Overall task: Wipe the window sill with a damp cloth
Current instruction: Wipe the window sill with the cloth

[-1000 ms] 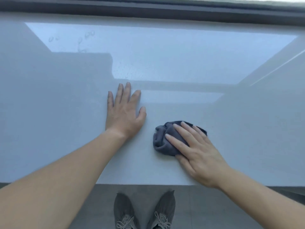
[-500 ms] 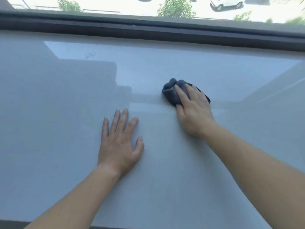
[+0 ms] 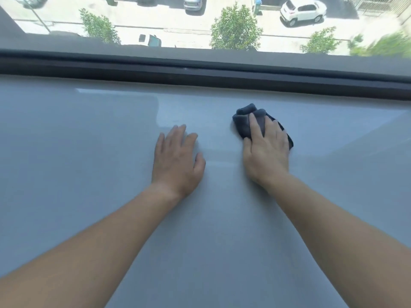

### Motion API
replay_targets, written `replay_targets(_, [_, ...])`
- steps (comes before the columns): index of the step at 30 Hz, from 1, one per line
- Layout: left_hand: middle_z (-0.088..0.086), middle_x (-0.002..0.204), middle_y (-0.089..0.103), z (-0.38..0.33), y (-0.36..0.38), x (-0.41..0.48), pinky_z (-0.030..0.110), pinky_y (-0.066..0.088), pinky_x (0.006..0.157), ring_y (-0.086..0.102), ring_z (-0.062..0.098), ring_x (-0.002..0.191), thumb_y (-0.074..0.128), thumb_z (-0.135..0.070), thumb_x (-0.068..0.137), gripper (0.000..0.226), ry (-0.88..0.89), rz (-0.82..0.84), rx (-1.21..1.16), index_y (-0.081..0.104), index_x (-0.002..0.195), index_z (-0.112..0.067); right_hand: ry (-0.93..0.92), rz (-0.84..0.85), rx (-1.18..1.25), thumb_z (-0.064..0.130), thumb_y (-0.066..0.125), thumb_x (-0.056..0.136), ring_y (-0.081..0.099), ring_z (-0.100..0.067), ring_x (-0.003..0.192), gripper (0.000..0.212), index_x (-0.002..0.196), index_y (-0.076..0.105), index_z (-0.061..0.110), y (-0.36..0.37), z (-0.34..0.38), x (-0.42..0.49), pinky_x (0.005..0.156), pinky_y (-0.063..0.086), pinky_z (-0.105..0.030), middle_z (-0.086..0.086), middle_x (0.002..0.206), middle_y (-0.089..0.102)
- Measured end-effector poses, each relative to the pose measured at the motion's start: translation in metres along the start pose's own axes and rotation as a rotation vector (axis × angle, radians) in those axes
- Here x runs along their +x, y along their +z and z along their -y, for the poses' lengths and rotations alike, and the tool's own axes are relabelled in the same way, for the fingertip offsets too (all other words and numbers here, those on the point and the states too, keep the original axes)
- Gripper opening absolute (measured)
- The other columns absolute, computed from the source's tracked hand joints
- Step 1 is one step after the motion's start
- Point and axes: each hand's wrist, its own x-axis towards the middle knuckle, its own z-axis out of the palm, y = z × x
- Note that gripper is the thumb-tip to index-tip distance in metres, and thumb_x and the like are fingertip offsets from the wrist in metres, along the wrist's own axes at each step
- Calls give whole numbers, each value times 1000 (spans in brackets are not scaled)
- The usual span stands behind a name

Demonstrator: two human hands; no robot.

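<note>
The window sill point(image 3: 89, 152) was a pale, glossy surface running the full width of the view, bounded at the far edge by a dark window frame point(image 3: 200, 72). The left hand point(image 3: 178, 161) lay flat on the sill, palm down, fingers extended and slightly spread, holding nothing. The right hand point(image 3: 266, 152) rested on a bunched dark grey cloth point(image 3: 244, 123), pressing it against the sill with straight fingers laid over its top; the cloth showed past the fingertips and at the hand's outer side. The cloth sat on the far half of the sill, near the frame but apart from it, to the right of the left hand. Through the glass, a tree point(image 3: 235, 30) and a white car point(image 3: 300, 11) were visible below.
</note>
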Motion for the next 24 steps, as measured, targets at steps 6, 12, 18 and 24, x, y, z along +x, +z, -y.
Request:
replay_targets(6, [8,164,11,5,20,40,43,-4,122,0,21,152,29,-42,96,58,-45,35,43,30,146,-15,-397,143,-49,47,25,98,10,-25,152,59,156,18,37,-9,-14,5,124,8,-44,-1,164,17])
replay_targets(12, [11,161,17,3,20,42,45,0,122,4,24,151,27,-45,91,62,-39,22,54,33,143,-12,-174,44,-49,35,37,102,15,-32,149,57,157,21,31,-2,26,72,122,10,-45,-10,161,21])
replay_targets(18, [15,157,27,4,21,42,50,9,122,17,28,149,33,-43,91,62,-37,6,101,37,141,-8,-697,169,-107,30,46,101,33,-32,140,55,154,34,25,1,89,127,119,21,-38,-10,155,36])
replay_targets(24, [16,157,26,4,20,44,51,11,121,15,29,149,30,-44,91,64,-21,19,127,34,146,-10,-635,117,-65,27,48,100,41,-33,135,53,151,40,23,-7,54,120,116,27,-38,-10,152,42])
